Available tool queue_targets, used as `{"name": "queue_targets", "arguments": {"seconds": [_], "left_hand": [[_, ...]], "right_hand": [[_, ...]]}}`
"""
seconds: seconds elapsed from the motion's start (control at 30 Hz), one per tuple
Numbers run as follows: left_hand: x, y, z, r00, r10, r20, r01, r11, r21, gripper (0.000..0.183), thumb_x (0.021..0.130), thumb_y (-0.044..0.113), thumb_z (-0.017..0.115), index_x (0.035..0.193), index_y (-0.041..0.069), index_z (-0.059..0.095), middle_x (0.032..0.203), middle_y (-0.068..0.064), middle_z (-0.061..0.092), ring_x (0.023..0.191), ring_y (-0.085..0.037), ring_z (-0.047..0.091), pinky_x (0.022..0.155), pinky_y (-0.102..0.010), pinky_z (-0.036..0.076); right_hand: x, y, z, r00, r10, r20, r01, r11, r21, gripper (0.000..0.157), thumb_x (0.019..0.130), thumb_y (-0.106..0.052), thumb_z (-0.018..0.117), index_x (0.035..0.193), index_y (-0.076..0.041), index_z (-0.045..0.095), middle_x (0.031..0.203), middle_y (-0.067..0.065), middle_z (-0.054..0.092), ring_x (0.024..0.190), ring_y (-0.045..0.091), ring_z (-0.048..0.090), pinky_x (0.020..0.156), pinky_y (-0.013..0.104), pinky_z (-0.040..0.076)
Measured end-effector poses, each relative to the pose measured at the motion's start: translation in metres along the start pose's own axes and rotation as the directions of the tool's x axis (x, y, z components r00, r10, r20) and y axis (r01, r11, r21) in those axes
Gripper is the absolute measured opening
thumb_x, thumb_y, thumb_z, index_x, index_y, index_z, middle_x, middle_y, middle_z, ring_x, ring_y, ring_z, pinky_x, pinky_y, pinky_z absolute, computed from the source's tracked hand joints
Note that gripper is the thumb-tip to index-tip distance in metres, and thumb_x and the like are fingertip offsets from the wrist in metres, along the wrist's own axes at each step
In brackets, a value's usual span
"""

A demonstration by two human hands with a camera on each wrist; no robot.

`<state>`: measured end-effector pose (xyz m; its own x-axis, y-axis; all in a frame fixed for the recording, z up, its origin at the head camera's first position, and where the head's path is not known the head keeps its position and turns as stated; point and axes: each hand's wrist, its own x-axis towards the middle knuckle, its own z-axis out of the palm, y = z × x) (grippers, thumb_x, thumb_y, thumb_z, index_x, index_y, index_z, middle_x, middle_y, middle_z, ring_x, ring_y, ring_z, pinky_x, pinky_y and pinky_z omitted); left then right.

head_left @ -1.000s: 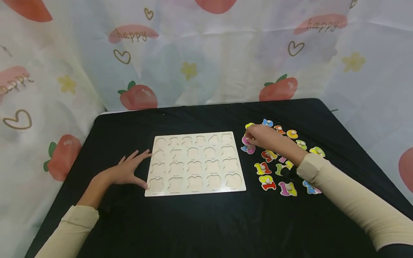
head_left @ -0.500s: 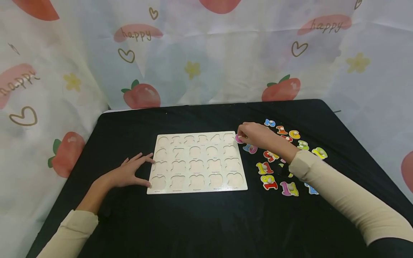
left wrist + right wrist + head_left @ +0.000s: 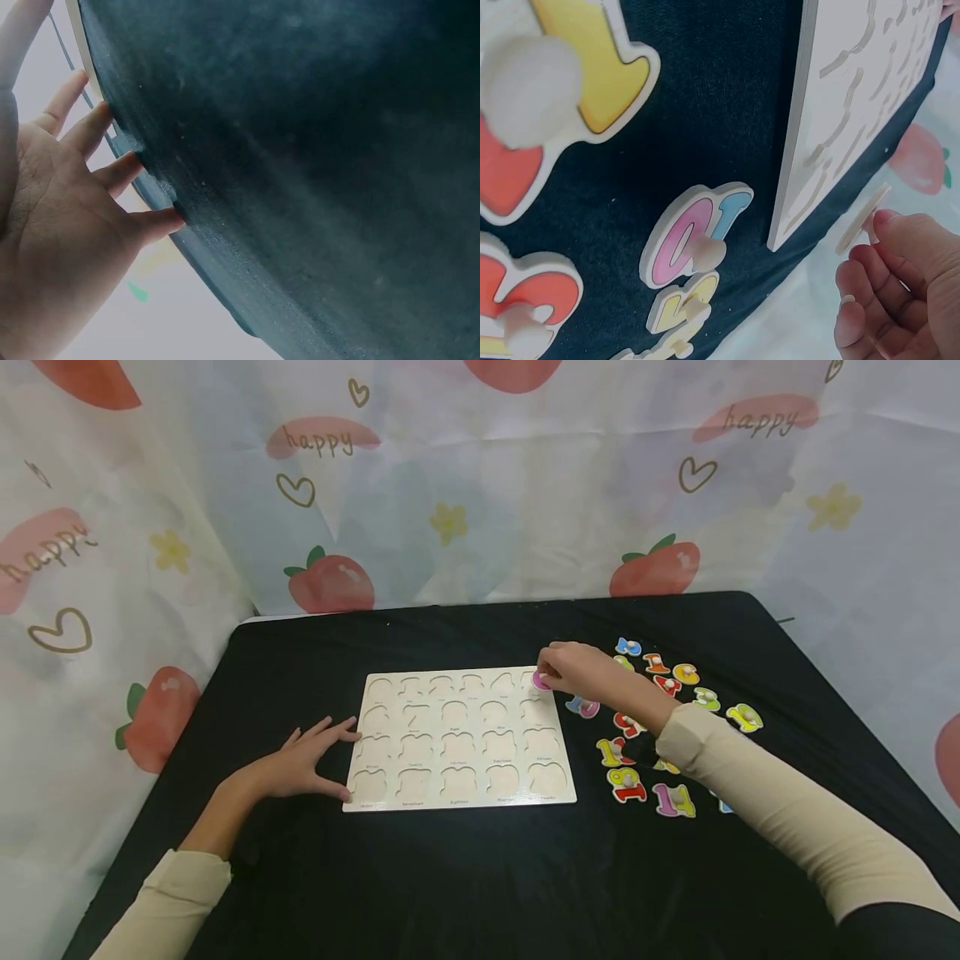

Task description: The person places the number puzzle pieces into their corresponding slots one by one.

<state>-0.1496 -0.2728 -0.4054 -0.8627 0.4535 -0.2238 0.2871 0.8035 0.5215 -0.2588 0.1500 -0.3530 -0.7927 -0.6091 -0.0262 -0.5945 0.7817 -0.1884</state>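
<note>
A pale wooden puzzle board [image 3: 442, 757] with rows of number-shaped recesses lies on the black cloth. At its left edge my left hand [image 3: 296, 764] rests with fingers spread, thumb and fingertips touching the rim; the left wrist view shows that palm [image 3: 67, 217]. My right hand [image 3: 581, 672] pinches a pink number puzzle piece [image 3: 538, 682] over the board's upper right corner. Seen edge-on in the right wrist view, the piece [image 3: 862, 217] is held by its back knob between thumb and fingers. Its exact digit is hidden by the hand.
Several colourful knobbed number pieces lie scattered right of the board, among them a pink-and-blue 10 [image 3: 682, 240], a red-and-yellow 18 [image 3: 626, 785] and a pink-and-yellow 11 [image 3: 675, 800]. A fruit-patterned curtain [image 3: 480, 485] hangs behind the table.
My right hand has moved left from the scattered pieces to the board's upper right corner, carrying the pink number piece. The left hand stays at the board's left edge.
</note>
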Motion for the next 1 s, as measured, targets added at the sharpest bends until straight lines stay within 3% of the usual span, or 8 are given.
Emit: {"name": "queue_targets", "arguments": {"seconds": [0.23, 1.0], "left_hand": [[-0.001, 0.0, 0.001, 1.0, -0.005, -0.004, 0.005, 1.0, -0.004, 0.092, 0.069, 0.052, 0.078, 0.141, 0.01, 0.04, 0.153, -0.017, 0.019, 0.138, -0.044, 0.004, 0.1, -0.069, -0.002], [0.0, 0.001, 0.001, 0.999, 0.021, -0.043, -0.019, 0.999, 0.041, 0.087, 0.068, 0.055, 0.077, 0.136, 0.011, 0.047, 0.149, -0.016, 0.029, 0.136, -0.039, 0.017, 0.1, -0.07, 0.003]], "right_hand": [[0.007, -0.001, 0.005, 0.998, -0.057, -0.012, 0.057, 0.998, 0.008, 0.011, 0.086, -0.01, 0.07, 0.093, -0.003, 0.066, 0.079, 0.004, 0.055, 0.071, 0.018, 0.051, 0.065, 0.029, 0.048], [0.03, -0.026, 0.008, 0.997, -0.076, -0.009, 0.076, 0.997, 0.025, 0.015, 0.086, -0.014, 0.07, 0.097, -0.005, 0.066, 0.085, 0.005, 0.058, 0.075, 0.019, 0.052, 0.067, 0.027, 0.048]]}}
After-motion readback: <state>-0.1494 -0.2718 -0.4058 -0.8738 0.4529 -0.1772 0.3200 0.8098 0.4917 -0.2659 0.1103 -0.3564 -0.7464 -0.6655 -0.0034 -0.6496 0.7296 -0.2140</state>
